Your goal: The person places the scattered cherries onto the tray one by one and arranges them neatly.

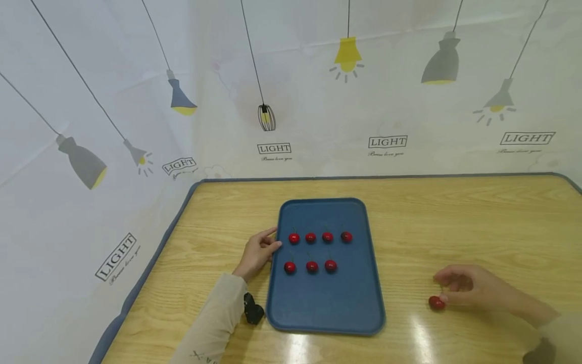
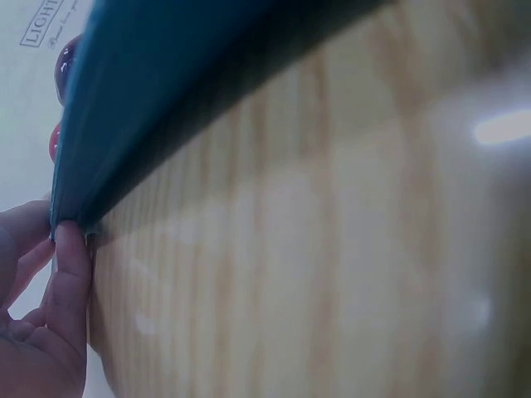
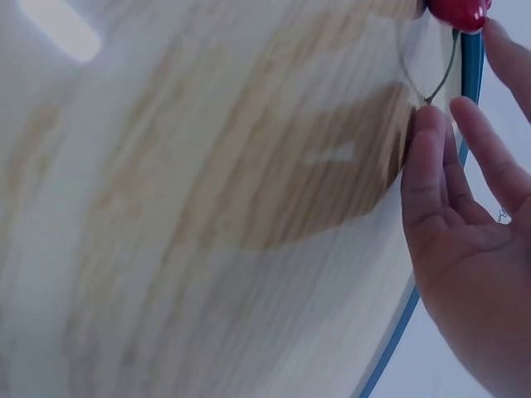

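On the wooden table lies a blue tray (image 1: 325, 303) with several red cherries (image 1: 311, 266) in two rows, four-wide at the back row's end excluded from view by nothing. My left hand (image 1: 258, 254) holds the tray's left rim, thumb on one side and fingers on the other, as the left wrist view shows at the tray edge (image 2: 124, 108). To the right of the tray, a single cherry (image 1: 436, 303) with a green stem (image 3: 452, 70) rests on the table. My right hand (image 1: 477, 288) is beside that cherry, a digit at its side and the other fingertips near the stem's end, not closed round it.
The wooden table (image 1: 454, 217) has a dark blue edge strip. A pale wall covering (image 1: 318, 101) printed with lamps stands behind and to the left. A black device (image 1: 252, 309) sits at the left wrist, near the tray's side.
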Tool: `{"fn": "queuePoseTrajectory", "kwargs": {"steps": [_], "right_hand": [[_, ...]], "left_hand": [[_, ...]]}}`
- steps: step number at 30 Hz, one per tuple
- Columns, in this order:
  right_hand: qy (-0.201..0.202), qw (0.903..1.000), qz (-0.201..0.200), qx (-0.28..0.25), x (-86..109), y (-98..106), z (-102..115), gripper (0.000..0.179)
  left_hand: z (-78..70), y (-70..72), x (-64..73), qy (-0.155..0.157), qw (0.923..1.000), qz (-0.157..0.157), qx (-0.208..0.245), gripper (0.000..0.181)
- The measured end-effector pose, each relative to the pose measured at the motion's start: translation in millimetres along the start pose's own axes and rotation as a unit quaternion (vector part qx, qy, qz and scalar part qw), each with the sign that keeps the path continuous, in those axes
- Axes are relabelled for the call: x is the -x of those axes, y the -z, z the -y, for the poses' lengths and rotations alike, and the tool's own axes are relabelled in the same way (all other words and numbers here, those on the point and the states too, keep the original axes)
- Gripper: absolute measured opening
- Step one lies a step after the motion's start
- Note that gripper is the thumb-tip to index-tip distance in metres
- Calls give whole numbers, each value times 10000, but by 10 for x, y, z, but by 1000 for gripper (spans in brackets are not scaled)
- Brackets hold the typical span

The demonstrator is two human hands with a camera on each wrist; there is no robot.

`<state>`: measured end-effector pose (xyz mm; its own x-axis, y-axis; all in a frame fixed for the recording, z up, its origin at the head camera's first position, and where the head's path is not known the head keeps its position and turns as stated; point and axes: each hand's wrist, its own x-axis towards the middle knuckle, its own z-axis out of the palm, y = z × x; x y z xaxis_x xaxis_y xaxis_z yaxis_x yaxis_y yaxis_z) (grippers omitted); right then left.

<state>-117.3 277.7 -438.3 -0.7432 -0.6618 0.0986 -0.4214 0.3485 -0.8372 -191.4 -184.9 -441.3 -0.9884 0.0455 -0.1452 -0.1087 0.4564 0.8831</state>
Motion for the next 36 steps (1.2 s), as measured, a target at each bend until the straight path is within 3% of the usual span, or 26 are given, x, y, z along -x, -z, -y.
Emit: {"fn": "queuePoseTrajectory", "kwargs": {"steps": [9, 14, 26, 36], "right_hand": [[-665, 9970, -377, 107, -68, -84, 40, 23], [-714, 9954, -544, 326, -127, -130, 74, 22], [-1321, 9900, -266, 428, -293, -215, 174, 24], [-1439, 9880, -139, 543, -372, -247, 199, 17]], "left_hand": [[29, -4, -1, -57, 10000, 23, -5, 45], [25, -9, -5, -44, 10000, 19, -8, 45], [24, -7, -8, -56, 10000, 19, 28, 45], [19, -2, -12, -56, 10000, 4, 50, 45]]}}
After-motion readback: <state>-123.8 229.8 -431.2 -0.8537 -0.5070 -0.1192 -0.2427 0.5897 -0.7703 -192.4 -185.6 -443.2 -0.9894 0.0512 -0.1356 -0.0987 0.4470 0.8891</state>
